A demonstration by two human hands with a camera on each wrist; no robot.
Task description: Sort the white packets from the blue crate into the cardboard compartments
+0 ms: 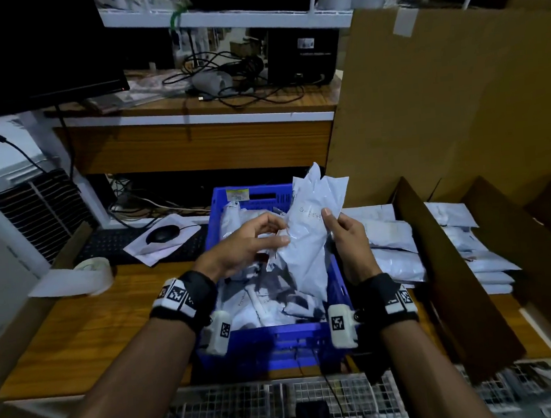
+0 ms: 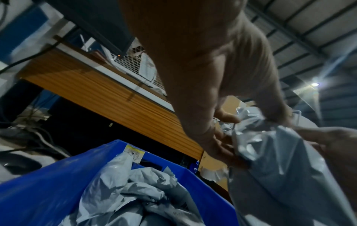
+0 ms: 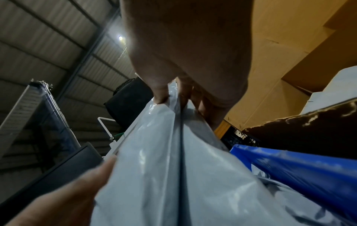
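A white packet (image 1: 309, 239) with handwriting on it stands upright above the blue crate (image 1: 265, 341), held between both hands. My left hand (image 1: 277, 231) pinches its crumpled left edge, with fingers curled. My right hand (image 1: 332, 219) grips the right edge, thumb on the front and fingers behind. Several more white packets (image 1: 268, 305) lie heaped inside the crate. The left wrist view shows the left hand (image 2: 228, 122) on the packet (image 2: 280, 168) over the crate (image 2: 48, 183). The right wrist view shows the right hand (image 3: 170, 94) clamping the packet (image 3: 154, 160).
Cardboard compartments stand to the right of the crate, split by a tall divider (image 1: 446, 261); flat white packets (image 1: 392, 242) lie stacked in them. A big cardboard wall (image 1: 456, 95) rises behind. Left of the crate are a keyboard (image 1: 132, 243), mouse (image 1: 162, 234) and tape roll (image 1: 94, 269).
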